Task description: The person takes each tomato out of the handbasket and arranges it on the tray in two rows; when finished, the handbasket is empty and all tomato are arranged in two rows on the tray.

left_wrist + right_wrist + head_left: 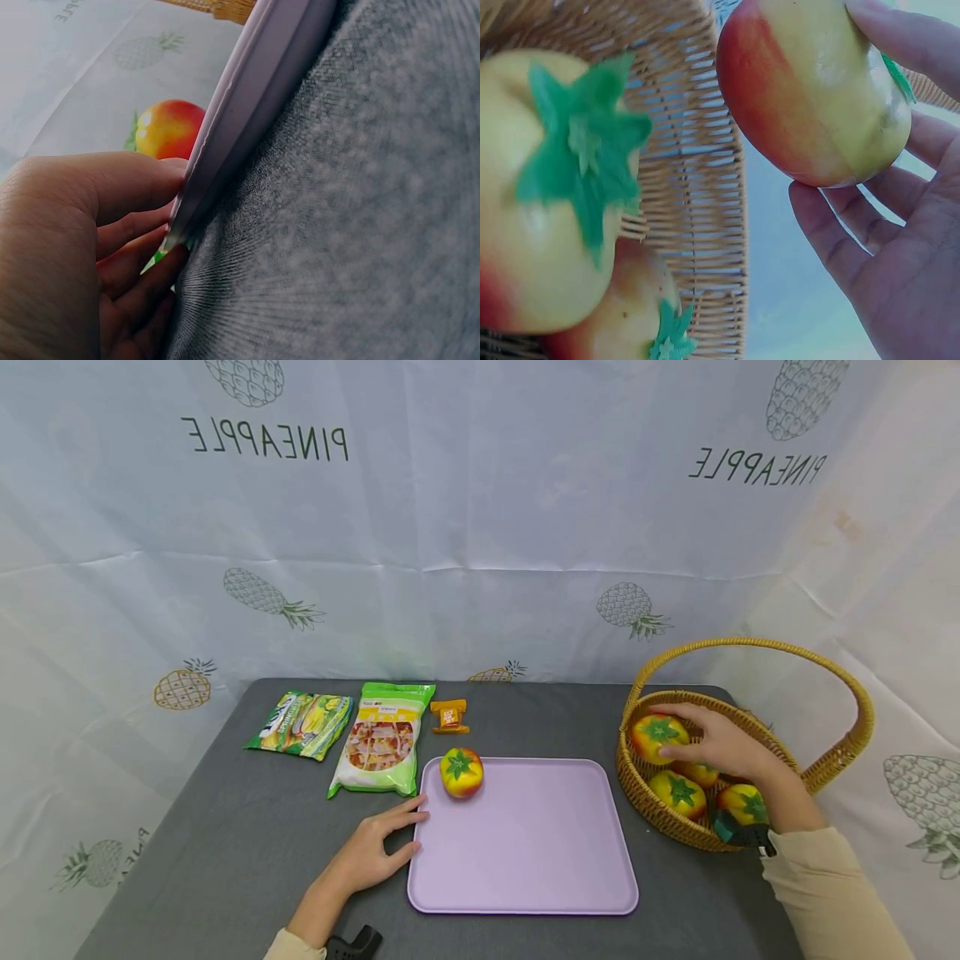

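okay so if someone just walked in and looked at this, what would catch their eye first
Probably the right hand gripping a yellow-red toy tomato with a green star top inside the woven wicker basket on the right. Next, the lilac plastic tray at centre, one matching tomato in its far-left corner, the left hand touching its near-left edge.

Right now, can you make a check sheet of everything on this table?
Surface: grey table, cloth-covered.
Job's things: tomato on purple tray; basket holds more tomatoes.
Clutter: two snack bags, small orange pack.
Hands: left hand touches the tray's edge; right hand grips a basket tomato.
Cables: nothing seen.
Surroundings: pineapple-print sheet.
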### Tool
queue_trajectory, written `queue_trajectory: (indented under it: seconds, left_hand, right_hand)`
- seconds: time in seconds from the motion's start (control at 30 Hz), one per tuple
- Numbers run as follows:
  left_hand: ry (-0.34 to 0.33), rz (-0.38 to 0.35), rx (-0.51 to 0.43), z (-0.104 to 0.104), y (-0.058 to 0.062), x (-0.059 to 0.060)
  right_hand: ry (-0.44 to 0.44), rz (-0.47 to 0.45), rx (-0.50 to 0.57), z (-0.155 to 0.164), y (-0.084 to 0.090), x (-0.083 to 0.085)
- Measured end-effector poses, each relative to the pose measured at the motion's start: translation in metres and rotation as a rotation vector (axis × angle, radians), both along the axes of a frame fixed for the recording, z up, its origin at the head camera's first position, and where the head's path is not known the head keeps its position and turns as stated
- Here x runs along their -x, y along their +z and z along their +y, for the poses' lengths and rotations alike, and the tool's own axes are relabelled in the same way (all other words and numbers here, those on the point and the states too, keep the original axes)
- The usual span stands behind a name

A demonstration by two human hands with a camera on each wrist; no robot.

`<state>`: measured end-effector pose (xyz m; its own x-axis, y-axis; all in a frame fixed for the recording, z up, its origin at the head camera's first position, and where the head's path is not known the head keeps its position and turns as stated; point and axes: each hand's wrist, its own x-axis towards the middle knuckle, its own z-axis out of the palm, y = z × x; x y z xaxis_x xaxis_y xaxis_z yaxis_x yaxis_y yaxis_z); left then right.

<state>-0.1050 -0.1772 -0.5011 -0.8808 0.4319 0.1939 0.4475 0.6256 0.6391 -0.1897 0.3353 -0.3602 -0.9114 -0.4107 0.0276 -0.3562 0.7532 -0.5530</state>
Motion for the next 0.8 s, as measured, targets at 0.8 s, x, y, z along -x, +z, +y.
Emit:
queue_trajectory:
  seconds: [0.8]
  left_hand:
    - [-0.006,-0.005,0.002,0.0,0.0,0.0]
  right_hand:
    - [0.126,-0.01,0.305,-0.075,-0.03,-0.022]
